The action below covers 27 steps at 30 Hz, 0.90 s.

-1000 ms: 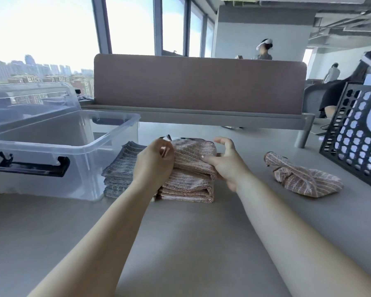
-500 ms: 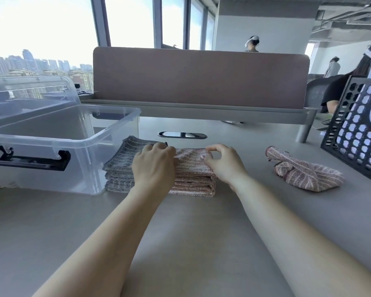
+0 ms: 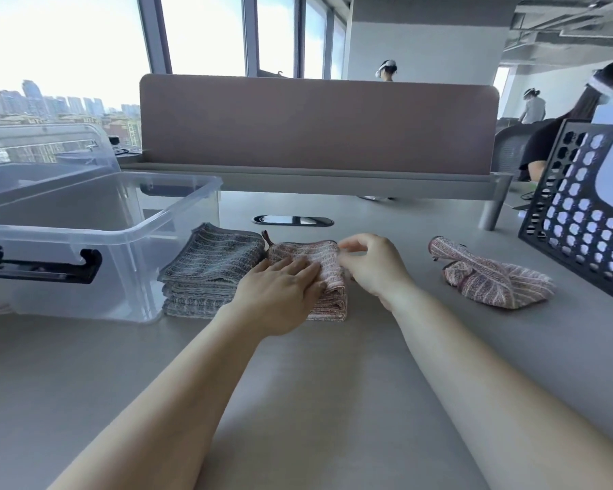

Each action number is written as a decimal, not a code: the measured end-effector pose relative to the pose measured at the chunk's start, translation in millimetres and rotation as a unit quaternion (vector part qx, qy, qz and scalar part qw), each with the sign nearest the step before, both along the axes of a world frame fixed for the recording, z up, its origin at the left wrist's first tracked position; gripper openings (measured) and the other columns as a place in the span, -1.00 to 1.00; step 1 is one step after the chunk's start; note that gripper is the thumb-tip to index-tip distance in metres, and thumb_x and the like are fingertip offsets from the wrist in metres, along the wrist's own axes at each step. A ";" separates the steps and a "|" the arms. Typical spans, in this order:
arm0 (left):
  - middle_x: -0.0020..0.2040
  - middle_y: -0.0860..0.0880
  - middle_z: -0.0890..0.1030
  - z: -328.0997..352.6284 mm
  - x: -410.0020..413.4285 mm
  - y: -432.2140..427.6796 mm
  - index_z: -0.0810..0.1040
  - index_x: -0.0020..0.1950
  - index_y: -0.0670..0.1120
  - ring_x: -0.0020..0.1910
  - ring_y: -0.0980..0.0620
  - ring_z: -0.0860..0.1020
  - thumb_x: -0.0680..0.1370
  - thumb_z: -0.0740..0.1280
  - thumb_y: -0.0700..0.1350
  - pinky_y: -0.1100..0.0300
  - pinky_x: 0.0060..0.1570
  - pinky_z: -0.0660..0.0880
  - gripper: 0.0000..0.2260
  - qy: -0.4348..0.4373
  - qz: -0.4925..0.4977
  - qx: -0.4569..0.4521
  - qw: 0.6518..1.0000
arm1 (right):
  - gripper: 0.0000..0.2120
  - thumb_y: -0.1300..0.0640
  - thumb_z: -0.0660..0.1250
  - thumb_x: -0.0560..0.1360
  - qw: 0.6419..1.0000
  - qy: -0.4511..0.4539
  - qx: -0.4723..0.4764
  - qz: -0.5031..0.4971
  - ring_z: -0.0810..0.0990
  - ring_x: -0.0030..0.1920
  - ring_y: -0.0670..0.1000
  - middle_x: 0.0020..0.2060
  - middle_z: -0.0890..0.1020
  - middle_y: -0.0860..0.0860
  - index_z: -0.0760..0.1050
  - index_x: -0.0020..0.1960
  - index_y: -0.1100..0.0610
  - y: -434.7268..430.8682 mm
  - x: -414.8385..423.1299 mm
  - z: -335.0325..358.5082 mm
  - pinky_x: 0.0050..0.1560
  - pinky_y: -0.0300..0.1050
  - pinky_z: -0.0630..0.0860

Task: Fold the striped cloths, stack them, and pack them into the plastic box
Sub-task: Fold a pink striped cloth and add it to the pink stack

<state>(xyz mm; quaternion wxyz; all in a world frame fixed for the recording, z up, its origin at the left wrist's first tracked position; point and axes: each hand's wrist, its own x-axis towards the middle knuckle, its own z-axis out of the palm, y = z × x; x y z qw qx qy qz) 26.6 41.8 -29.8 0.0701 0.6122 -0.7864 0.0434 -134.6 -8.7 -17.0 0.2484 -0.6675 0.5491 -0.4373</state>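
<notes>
A stack of folded pink striped cloths (image 3: pixel 328 277) lies on the desk in front of me. My left hand (image 3: pixel 280 295) rests flat on top of it, fingers spread. My right hand (image 3: pixel 374 265) pinches the stack's top cloth at its far right corner. Beside it on the left sits a stack of folded grey striped cloths (image 3: pixel 211 270), touching the clear plastic box (image 3: pixel 128 238), which stands open with nothing in it. A crumpled pink striped cloth (image 3: pixel 489 277) lies unfolded to the right.
The box's clear lid (image 3: pixel 46 153) leans behind it at the far left. A black perforated file holder (image 3: pixel 581 210) stands at the right edge. A brown divider panel (image 3: pixel 315 125) closes off the desk's far side, with a cable slot (image 3: pixel 292 220) before it. People sit beyond.
The top pink cloth has been laid down flat onto the stack. My left hand went from gripping the cloth's edge to pressing flat on it; my right hand stays at the far corner.
</notes>
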 end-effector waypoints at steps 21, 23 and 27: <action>0.19 -0.05 0.53 1.2 -162.0 9.3 0.26 0.43 -0.08 -0.04 0.01 0.65 0.51 0.31 0.16 0.08 0.05 0.59 -0.42 0.633 0.005 0.237 0.737 | -0.80 0.12 0.44 0.43 0.990 0.112 -0.028 -0.083 0.48 -0.10 -0.09 -0.13 0.56 -0.14 0.56 0.05 0.05 59.4 -166.6 -19.3 -0.04 -0.22 0.37; 0.11 -0.08 0.58 -2.1 -168.5 4.4 0.32 0.30 -0.05 -0.12 0.03 0.66 0.51 0.33 0.13 0.17 -0.16 0.61 -0.54 0.682 0.009 0.261 0.683 | -0.79 0.10 0.47 0.41 0.997 0.065 0.015 0.036 0.58 -0.03 -0.15 -0.08 0.62 -0.16 0.57 0.03 -0.02 66.7 -165.8 -23.0 0.08 -0.25 0.46; -0.03 -0.15 0.64 -9.8 -178.1 -4.3 0.49 0.06 -0.12 -0.12 -0.09 0.66 0.52 0.32 -0.04 -0.01 -0.11 0.63 -0.80 0.647 0.017 0.156 0.747 | -0.91 0.14 0.40 0.48 0.999 -0.043 0.012 0.028 0.61 -0.07 -0.23 -0.17 0.68 -0.13 0.65 -0.10 -0.02 65.0 -166.1 -26.4 0.08 -0.27 0.47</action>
